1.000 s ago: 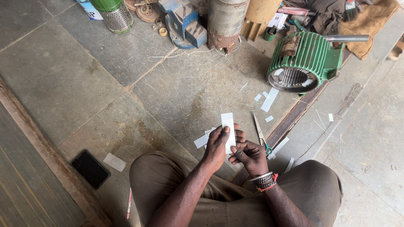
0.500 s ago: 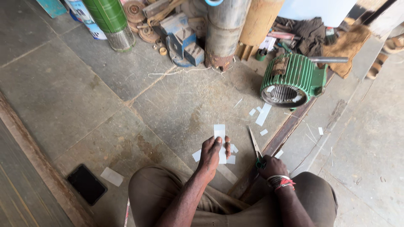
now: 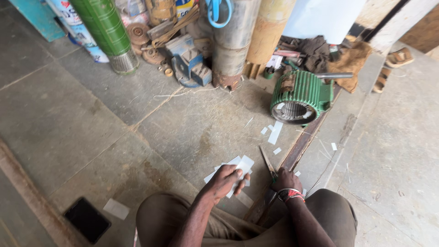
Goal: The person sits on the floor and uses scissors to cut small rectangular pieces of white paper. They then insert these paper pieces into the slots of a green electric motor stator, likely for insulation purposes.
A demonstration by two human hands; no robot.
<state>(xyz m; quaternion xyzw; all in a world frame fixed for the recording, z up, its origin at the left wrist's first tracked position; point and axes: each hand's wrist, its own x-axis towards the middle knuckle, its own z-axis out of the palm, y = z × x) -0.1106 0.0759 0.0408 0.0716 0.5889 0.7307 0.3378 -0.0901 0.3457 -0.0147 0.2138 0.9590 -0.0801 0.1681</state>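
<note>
My left hand (image 3: 225,181) pinches a white paper strip (image 3: 243,165) low over the stone floor, above other white strips (image 3: 215,174) lying there. My right hand (image 3: 285,179), with a beaded band on its wrist, grips the handles of a pair of scissors (image 3: 266,161) whose blades point away from me. My knees frame the bottom of the view.
A green ribbed motor housing (image 3: 299,95) lies ahead to the right, with paper scraps (image 3: 275,133) in front of it. Cylinders, a blue vise (image 3: 188,64) and metal parts crowd the back. A dark phone (image 3: 87,219) and a paper piece lie at lower left. A metal rail (image 3: 299,146) runs diagonally.
The hands separated: the right let go of the strip and took up the scissors. The left lowered the strip toward the floor. The view tilted upward, showing more of the clutter at the back.
</note>
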